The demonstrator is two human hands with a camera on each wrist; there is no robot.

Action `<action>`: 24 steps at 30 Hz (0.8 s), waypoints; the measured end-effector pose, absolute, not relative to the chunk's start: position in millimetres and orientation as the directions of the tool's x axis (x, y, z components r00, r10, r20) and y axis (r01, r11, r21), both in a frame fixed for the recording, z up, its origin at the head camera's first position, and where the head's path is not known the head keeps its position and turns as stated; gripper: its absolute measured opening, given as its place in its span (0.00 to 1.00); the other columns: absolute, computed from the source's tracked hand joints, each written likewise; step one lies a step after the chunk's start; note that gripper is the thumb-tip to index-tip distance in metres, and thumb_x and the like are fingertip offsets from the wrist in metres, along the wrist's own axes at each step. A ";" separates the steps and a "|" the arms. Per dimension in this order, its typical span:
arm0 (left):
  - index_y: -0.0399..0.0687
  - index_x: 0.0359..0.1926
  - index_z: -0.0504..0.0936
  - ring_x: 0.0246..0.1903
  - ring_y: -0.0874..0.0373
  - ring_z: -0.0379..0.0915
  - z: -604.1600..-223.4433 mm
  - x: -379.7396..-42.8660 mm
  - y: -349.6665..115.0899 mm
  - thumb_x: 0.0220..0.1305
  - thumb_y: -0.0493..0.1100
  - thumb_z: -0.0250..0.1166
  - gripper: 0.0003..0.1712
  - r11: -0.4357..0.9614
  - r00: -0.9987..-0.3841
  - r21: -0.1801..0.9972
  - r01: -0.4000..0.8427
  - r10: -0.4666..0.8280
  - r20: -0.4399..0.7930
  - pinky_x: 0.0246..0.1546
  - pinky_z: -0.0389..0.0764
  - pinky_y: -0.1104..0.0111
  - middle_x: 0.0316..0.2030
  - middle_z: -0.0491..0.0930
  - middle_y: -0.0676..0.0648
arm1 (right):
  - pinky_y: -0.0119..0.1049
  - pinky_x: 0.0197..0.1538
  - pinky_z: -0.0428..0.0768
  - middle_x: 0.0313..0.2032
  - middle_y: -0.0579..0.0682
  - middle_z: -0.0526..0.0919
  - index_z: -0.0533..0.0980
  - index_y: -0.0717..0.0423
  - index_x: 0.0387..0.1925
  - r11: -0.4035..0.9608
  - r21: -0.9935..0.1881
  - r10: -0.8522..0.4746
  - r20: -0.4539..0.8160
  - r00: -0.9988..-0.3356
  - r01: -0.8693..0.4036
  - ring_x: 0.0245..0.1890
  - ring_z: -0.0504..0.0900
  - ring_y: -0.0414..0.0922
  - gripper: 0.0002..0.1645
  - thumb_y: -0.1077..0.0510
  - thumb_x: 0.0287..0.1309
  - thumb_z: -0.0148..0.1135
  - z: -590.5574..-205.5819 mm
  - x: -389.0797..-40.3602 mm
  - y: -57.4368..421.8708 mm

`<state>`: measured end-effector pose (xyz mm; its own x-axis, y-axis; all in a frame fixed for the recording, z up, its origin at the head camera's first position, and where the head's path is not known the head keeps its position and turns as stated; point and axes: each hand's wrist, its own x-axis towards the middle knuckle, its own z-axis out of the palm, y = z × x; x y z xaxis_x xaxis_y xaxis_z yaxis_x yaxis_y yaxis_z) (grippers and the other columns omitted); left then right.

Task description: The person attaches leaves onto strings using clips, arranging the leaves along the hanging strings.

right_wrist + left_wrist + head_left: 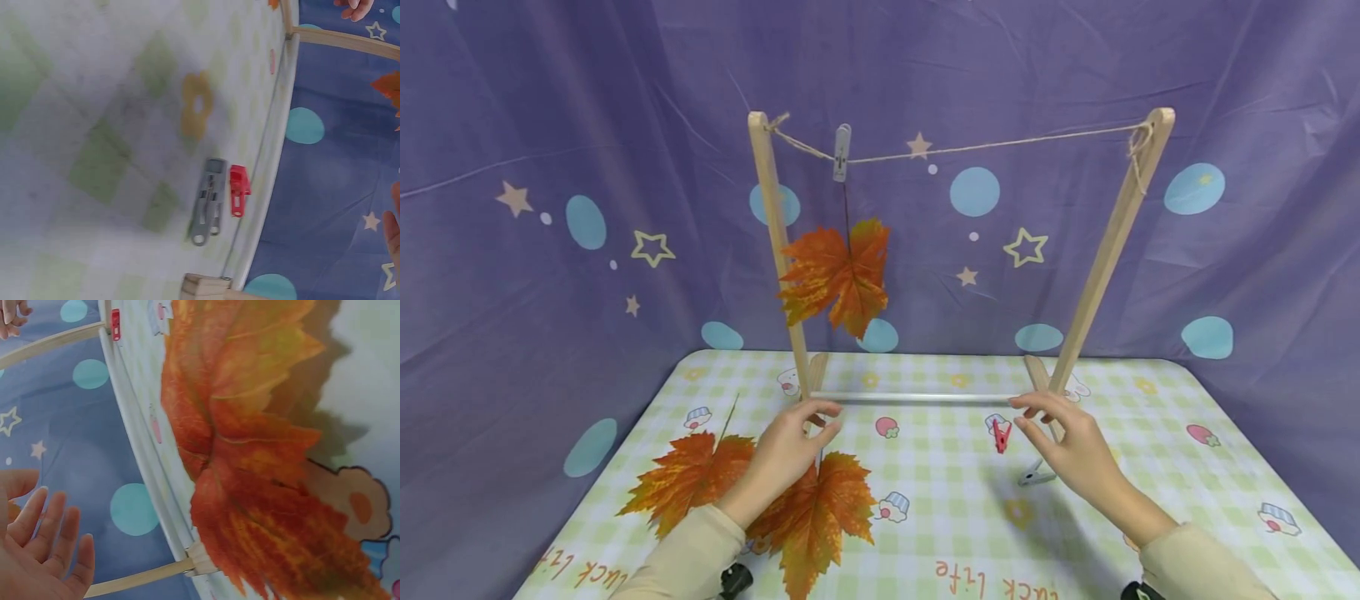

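Observation:
My left hand [793, 442] is above two orange maple leaves, a left leaf [696, 473] and a right leaf [823, 521], partly hidden by my forearm. Its fingers are relaxed and hold nothing; the left wrist view shows this hand [47, 547] apart from a leaf [250, 450]. My right hand [1071, 442], loosely bent and holding nothing, hovers by a grey clothespin [1036, 475] and a red clothespin [1001, 437]. Both pins lie side by side in the right wrist view. A third maple leaf [842, 279] hangs by its stem from a grey clothespin [842, 152] on the twine [1000, 143].
A wooden frame with a left post [778, 242] and a right post [1108, 250] carries the twine. Near its base runs a pale crossbar [925, 397]. Beneath is a table with a green checked cloth [955, 517]; a purple patterned curtain [880, 67] stands behind.

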<state>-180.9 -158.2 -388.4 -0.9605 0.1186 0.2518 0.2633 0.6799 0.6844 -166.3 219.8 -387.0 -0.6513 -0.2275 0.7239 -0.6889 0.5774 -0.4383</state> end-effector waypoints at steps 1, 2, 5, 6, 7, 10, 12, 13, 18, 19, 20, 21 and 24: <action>0.59 0.50 0.85 0.44 0.55 0.77 -390.4 -181.6 -158.3 0.66 0.45 0.68 0.12 0.689 -0.963 0.678 0.254 0.116 0.243 0.40 0.78 0.59 0.46 0.82 0.56 | 0.25 0.42 0.74 0.41 0.46 0.85 0.82 0.57 0.46 0.582 -0.447 -0.225 0.715 -0.662 -0.680 0.37 0.79 0.40 0.22 0.75 0.49 0.70 -389.3 -166.2 220.6; 0.59 0.51 0.85 0.43 0.56 0.77 -392.3 -182.2 -158.4 0.65 0.45 0.69 0.13 0.698 -0.965 0.671 0.250 0.118 0.236 0.39 0.78 0.60 0.47 0.82 0.56 | 0.25 0.42 0.74 0.42 0.45 0.85 0.82 0.57 0.46 0.587 -0.454 -0.223 0.705 -0.673 -0.670 0.37 0.80 0.40 0.21 0.75 0.49 0.70 -391.5 -166.1 221.3; 0.58 0.50 0.85 0.43 0.56 0.77 -397.5 -183.6 -158.5 0.65 0.45 0.69 0.13 0.728 -0.969 0.645 0.234 0.121 0.215 0.36 0.78 0.61 0.48 0.82 0.54 | 0.27 0.42 0.76 0.43 0.45 0.85 0.82 0.55 0.46 0.611 -0.470 -0.225 0.668 -0.709 -0.637 0.38 0.80 0.41 0.20 0.73 0.51 0.70 -397.2 -165.3 223.3; 0.57 0.50 0.85 0.44 0.56 0.77 -399.0 -184.0 -158.6 0.65 0.45 0.69 0.13 0.734 -0.971 0.640 0.229 0.123 0.206 0.36 0.78 0.61 0.49 0.81 0.53 | 0.28 0.42 0.76 0.43 0.45 0.85 0.82 0.55 0.46 0.621 -0.474 -0.227 0.655 -0.721 -0.625 0.38 0.80 0.41 0.20 0.72 0.52 0.70 -398.7 -164.8 224.0; 0.56 0.50 0.85 0.44 0.56 0.77 -400.5 -184.4 -158.7 0.65 0.45 0.69 0.13 0.738 -0.972 0.636 0.224 0.124 0.199 0.36 0.78 0.61 0.50 0.81 0.53 | 0.30 0.41 0.77 0.43 0.44 0.85 0.82 0.54 0.46 0.632 -0.476 -0.227 0.641 -0.733 -0.612 0.38 0.80 0.41 0.19 0.71 0.53 0.71 -400.0 -164.2 224.6; 0.52 0.50 0.85 0.44 0.55 0.78 -404.9 -185.4 -159.4 0.65 0.45 0.69 0.13 0.747 -0.977 0.632 0.207 0.123 0.175 0.35 0.78 0.61 0.51 0.80 0.52 | 0.37 0.41 0.80 0.43 0.44 0.85 0.82 0.53 0.46 0.659 -0.481 -0.229 0.603 -0.764 -0.577 0.38 0.80 0.43 0.18 0.68 0.53 0.72 -403.7 -162.2 226.8; 0.50 0.50 0.85 0.42 0.55 0.78 -407.9 -186.1 -160.2 0.65 0.45 0.69 0.14 0.747 -0.981 0.637 0.191 0.117 0.156 0.33 0.78 0.62 0.49 0.81 0.51 | 0.39 0.40 0.80 0.43 0.43 0.84 0.82 0.52 0.46 0.677 -0.481 -0.230 0.581 -0.781 -0.557 0.38 0.80 0.43 0.17 0.66 0.53 0.73 -406.0 -161.2 228.9; 0.50 0.50 0.85 0.41 0.55 0.79 -409.9 -186.8 -160.7 0.65 0.45 0.69 0.14 0.748 -0.983 0.638 0.181 0.111 0.148 0.32 0.77 0.63 0.48 0.81 0.52 | 0.40 0.40 0.80 0.43 0.43 0.84 0.83 0.52 0.45 0.683 -0.481 -0.231 0.572 -0.787 -0.550 0.38 0.80 0.43 0.17 0.66 0.52 0.73 -407.2 -161.1 230.2; 0.47 0.51 0.84 0.36 0.58 0.78 -418.4 -190.6 -164.5 0.64 0.44 0.69 0.15 0.758 -0.990 0.637 0.142 0.091 0.113 0.28 0.76 0.64 0.45 0.83 0.50 | 0.38 0.39 0.80 0.42 0.42 0.84 0.83 0.52 0.44 0.695 -0.489 -0.230 0.543 -0.808 -0.527 0.38 0.80 0.42 0.17 0.64 0.52 0.74 -413.1 -160.3 237.8; 0.47 0.51 0.84 0.35 0.58 0.78 -419.7 -191.1 -165.2 0.64 0.44 0.69 0.15 0.761 -0.990 0.634 0.138 0.089 0.108 0.28 0.76 0.64 0.45 0.83 0.50 | 0.38 0.39 0.80 0.42 0.42 0.84 0.83 0.52 0.44 0.694 -0.490 -0.231 0.541 -0.809 -0.527 0.38 0.80 0.42 0.16 0.64 0.52 0.74 -414.3 -160.1 239.4; 0.46 0.51 0.84 0.35 0.58 0.78 -420.6 -191.4 -165.7 0.64 0.43 0.69 0.15 0.764 -0.991 0.632 0.134 0.088 0.103 0.28 0.76 0.64 0.45 0.83 0.49 | 0.39 0.39 0.80 0.41 0.42 0.85 0.83 0.52 0.44 0.694 -0.492 -0.234 0.537 -0.811 -0.526 0.37 0.80 0.42 0.16 0.64 0.52 0.74 -415.6 -159.8 241.0; 0.46 0.51 0.84 0.35 0.57 0.79 -421.6 -191.7 -166.2 0.64 0.43 0.69 0.15 0.768 -0.991 0.627 0.130 0.086 0.100 0.29 0.77 0.64 0.45 0.83 0.49 | 0.39 0.39 0.80 0.41 0.42 0.85 0.83 0.52 0.44 0.695 -0.493 -0.238 0.530 -0.814 -0.524 0.37 0.80 0.42 0.16 0.64 0.52 0.74 -417.0 -159.9 242.9; 0.45 0.51 0.84 0.35 0.57 0.80 -424.2 -193.1 -167.0 0.65 0.43 0.68 0.15 0.772 -0.992 0.624 0.123 0.083 0.093 0.29 0.77 0.64 0.44 0.83 0.48 | 0.40 0.39 0.80 0.41 0.42 0.85 0.83 0.54 0.45 0.689 -0.499 -0.260 0.505 -0.823 -0.525 0.37 0.81 0.43 0.16 0.64 0.53 0.74 -420.9 -160.3 248.5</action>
